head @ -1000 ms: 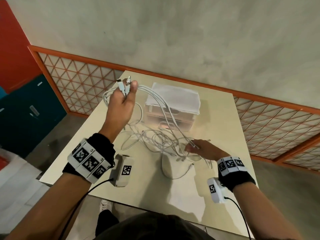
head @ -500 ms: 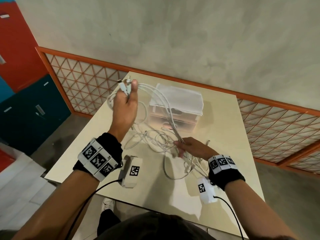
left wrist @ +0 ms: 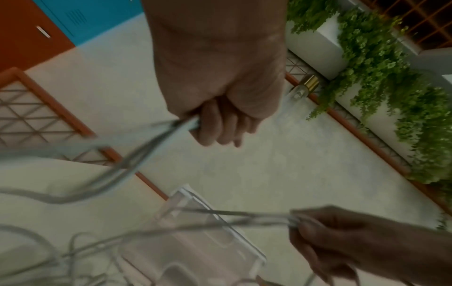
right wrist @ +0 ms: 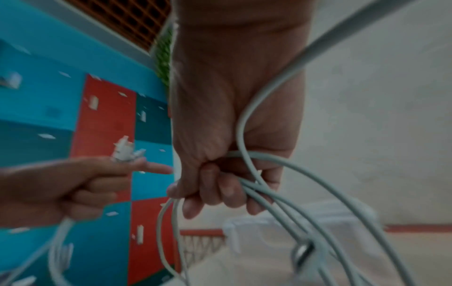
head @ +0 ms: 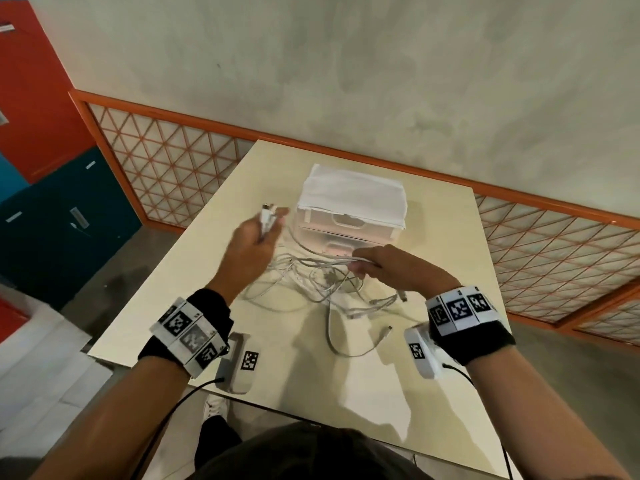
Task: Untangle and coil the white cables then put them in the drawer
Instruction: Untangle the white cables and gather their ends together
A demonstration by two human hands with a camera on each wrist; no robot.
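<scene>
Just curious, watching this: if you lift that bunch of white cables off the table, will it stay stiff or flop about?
Probably floppy: the white cables sag in loose loops between the left hand and right hand. Likely light, since pinched ends hold them up. The tangle may drag along.

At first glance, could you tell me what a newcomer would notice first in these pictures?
A tangle of white cables sprawls mid-table, strung between two raised hands. The left hand grips a bunch of plug ends; the right hand grips several strands. Just behind stands a small translucent drawer unit, both drawers shut.
</scene>
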